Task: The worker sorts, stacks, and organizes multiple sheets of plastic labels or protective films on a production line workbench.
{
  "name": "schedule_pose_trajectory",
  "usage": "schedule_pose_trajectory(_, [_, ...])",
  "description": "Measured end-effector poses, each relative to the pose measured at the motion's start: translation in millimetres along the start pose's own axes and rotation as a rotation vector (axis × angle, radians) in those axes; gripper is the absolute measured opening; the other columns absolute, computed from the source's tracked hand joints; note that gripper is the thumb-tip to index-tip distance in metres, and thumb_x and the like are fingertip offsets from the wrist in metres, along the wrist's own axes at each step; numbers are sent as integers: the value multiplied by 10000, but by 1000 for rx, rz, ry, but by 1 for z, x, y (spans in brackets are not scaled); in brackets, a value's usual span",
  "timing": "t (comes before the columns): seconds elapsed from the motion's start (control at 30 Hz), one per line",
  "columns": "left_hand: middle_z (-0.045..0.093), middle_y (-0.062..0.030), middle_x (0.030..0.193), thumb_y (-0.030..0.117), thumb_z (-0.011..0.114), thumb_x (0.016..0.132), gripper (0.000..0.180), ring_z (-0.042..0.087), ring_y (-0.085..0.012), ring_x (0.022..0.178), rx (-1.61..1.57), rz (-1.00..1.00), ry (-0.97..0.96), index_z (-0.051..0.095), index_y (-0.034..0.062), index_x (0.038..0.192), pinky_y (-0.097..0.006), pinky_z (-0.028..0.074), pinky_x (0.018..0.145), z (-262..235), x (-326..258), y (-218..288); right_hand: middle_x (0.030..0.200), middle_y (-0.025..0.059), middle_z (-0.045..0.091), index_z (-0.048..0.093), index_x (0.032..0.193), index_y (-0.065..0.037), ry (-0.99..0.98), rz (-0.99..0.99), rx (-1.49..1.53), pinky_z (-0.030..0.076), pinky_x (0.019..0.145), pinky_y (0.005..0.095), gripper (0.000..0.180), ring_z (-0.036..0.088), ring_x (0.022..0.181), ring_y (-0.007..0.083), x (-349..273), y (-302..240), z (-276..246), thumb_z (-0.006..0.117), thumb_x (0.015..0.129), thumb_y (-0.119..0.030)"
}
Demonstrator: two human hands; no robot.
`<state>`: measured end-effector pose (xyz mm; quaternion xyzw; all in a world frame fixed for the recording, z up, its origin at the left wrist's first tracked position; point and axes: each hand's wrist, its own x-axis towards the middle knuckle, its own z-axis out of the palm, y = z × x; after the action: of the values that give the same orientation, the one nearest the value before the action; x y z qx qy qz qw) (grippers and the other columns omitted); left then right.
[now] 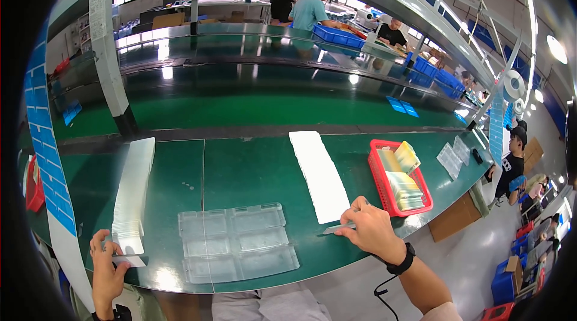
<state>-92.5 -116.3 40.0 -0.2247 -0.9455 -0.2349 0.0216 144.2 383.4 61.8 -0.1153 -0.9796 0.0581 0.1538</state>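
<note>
Clear plastic trays (237, 243), joined in one open clamshell sheet, lie flat at the near edge of the green bench (252, 171), between the person's two hands. The left hand (107, 264) pinches a small white card (128, 260) at the near end of a long shingled row of white cards (133, 192) on the left. The right hand (371, 229) pinches another thin white piece (338, 228) beside the near end of a second white row (320, 174). To the right stands a red basket (381, 181) holding stacked packets. Other people work at far benches.
</note>
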Motion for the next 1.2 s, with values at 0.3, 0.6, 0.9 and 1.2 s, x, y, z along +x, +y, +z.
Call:
schedule_pose_trajectory(0.3, [587,-166,1119,-80,561,777,228,574,-258,1085,-547,-30,125,419,62,886,-358,408,986,-5,-14,-34,894,67,659,581,1038,10,-306,357,1371,507,746,257,203,616,816,96,-15,-28,-10,715,931,-99])
schedule_pose_trajectory(0.6, [643,-224,1115,290,488,1025,453,622,-279,857,-1872,-493,-596,468,-6,1367,-409,496,702,11,-11,50,659,171,596,565,1104,-31,-514,846,1944,385,443,356,442,512,458,253,-29,-13,14,421,1017,-441])
schedule_pose_trajectory(0.9, [693,-128,993,185,486,1046,329,649,-175,765,-1231,-327,-505,591,-82,1205,-310,533,694,9,19,100,834,91,678,634,1102,39,-341,421,1269,486,602,296,312,597,687,140,13,-59,11,699,905,-194])
schedule_pose_trajectory(1.2, [731,-83,878,95,742,814,118,653,-257,836,-305,406,-254,756,85,930,-370,479,788,53,30,149,764,129,683,717,897,-67,-217,-163,515,491,697,420,171,642,764,318,40,-122,32,725,862,-234])
